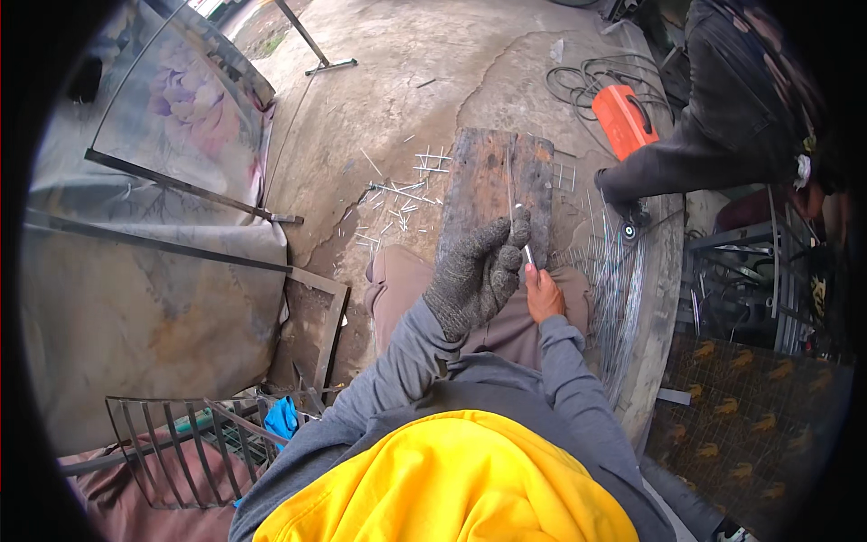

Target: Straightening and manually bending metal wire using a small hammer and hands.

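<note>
My left hand point(474, 275), in a thick dark grey knitted glove, is closed over a thin metal rod point(509, 181) that reaches up across the wooden board point(477, 172). My bare right hand point(544, 295) grips a pale, shiny metal bar or tube point(529, 255) just right of the glove. Whether the rod and this bar are one piece I cannot tell, as the glove hides where they would meet. Beyond both hands lies the worn, dark-stained board, between my knees. Small welded wire grids point(432, 163) and several short cut rods point(397, 215) are scattered to its left.
Long thin rods point(619, 312) lie bundled on my right, beside a concrete ledge point(655, 343). An orange machine point(625, 120) with coiled cable point(578, 77) sits far right. A person's dark-trousered leg point(686, 158) is close to it. A metal frame and cloth screen point(153, 316) stand left.
</note>
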`<state>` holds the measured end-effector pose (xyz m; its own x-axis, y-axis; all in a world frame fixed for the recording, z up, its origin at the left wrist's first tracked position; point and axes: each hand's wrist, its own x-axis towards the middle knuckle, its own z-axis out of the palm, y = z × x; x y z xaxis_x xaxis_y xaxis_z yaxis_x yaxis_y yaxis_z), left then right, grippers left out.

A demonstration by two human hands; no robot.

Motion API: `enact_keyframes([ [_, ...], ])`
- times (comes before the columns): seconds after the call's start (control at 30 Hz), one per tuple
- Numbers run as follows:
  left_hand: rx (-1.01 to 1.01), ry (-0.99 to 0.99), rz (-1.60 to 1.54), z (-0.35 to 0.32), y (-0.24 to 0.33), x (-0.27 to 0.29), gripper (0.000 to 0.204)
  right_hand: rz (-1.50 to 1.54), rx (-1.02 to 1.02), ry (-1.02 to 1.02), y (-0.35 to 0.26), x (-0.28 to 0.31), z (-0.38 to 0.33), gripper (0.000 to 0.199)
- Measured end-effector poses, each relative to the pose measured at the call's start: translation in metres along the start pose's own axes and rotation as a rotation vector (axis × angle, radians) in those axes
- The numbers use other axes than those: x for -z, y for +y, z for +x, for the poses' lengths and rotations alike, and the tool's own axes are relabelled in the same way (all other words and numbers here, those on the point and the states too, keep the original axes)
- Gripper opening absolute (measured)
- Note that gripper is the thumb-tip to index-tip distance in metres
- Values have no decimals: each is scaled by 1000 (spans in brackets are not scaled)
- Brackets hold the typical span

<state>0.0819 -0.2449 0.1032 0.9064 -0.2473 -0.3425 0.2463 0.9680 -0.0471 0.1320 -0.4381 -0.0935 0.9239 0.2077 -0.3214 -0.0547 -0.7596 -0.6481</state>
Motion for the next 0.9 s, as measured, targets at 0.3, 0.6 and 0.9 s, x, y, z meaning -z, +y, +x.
enact_keyframes([
  [0.3,-93,-7,59,7,6,4,36,-6,-33,-15,-1,3,3,65],
  [0.6,36,-154,-135,10,8,5,28,2,-34,-26,2,1,3,64],
  [0.9,72,-135,-143,6,5,8,30,0,-17,-1,-2,3,2,63],
])
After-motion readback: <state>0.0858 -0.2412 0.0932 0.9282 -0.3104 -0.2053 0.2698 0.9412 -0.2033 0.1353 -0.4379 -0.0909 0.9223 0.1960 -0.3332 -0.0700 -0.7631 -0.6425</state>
